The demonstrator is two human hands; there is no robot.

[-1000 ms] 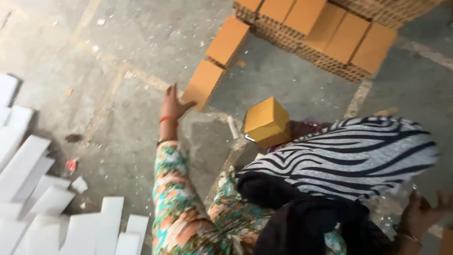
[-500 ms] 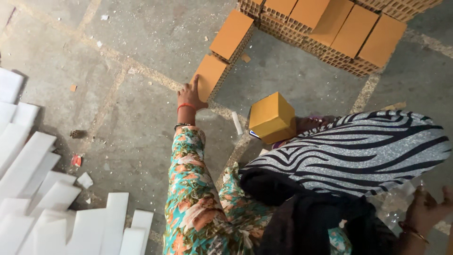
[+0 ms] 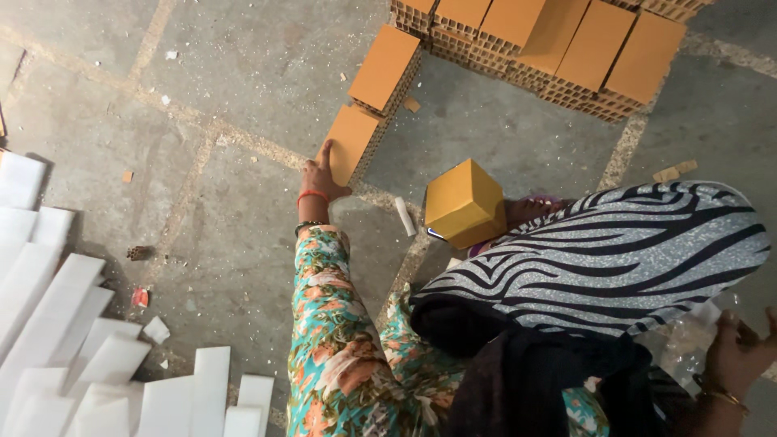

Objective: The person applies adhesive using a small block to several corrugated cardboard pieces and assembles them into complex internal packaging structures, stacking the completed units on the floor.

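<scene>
While fingers spread, left hand (image 3: pixel 321 173) touches orange block (image 3: pixel 352 144).

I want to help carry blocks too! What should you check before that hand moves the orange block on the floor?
1. Left hand touches the orange block: ok, its fingers lie on the near end.
2. Fingers wrapped round the block: not ok, the hand only rests against it.
3. Block free of the second block beyond it: cannot tell, their corners look very close.
4. Floor to the left of the block: ok, only small crumbs lie there.
5. Yellow box out of the arm's way: ok, it lies apart, to the right.
6. Right hand free: cannot tell, it is at the picture's edge.
</scene>
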